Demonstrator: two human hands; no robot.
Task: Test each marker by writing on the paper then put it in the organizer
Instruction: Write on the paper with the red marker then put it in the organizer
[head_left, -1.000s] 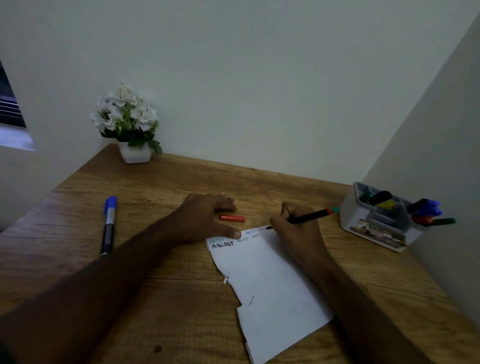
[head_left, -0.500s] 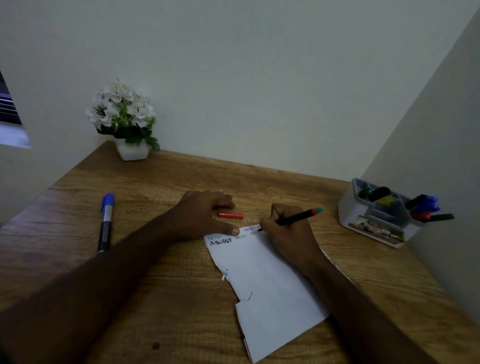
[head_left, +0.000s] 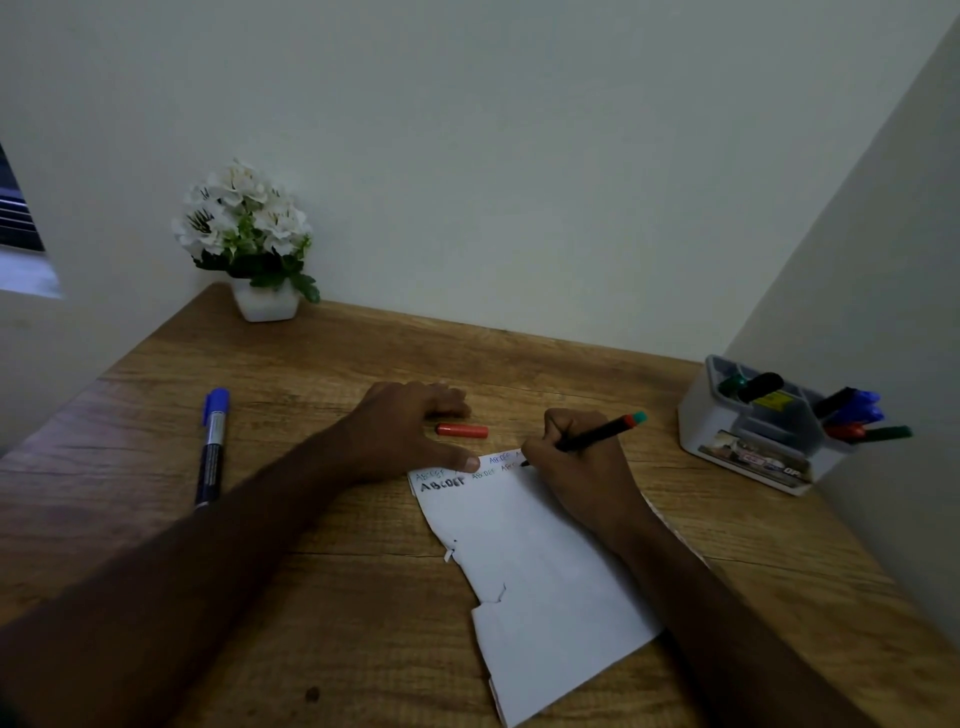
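Head cam: right hand (head_left: 582, 462) pinches a thin black marker (head_left: 589, 439), tip down on the paper's (head_left: 540, 571) top edge, mid-test by the look of it. Left hand (head_left: 402, 431) lies flat, fingers straight, thumb pressing the sheet's top-left corner, prob to stop it sliding. Red cap (head_left: 462, 430) sits between the hands, likely this marker's. Blue marker (head_left: 213, 447) well left of left hand, prob untested. Organizer (head_left: 727, 421) right of right hand, already holds several markers.

The right hand (head_left: 582, 462) hides the paper's (head_left: 540, 571) far corner
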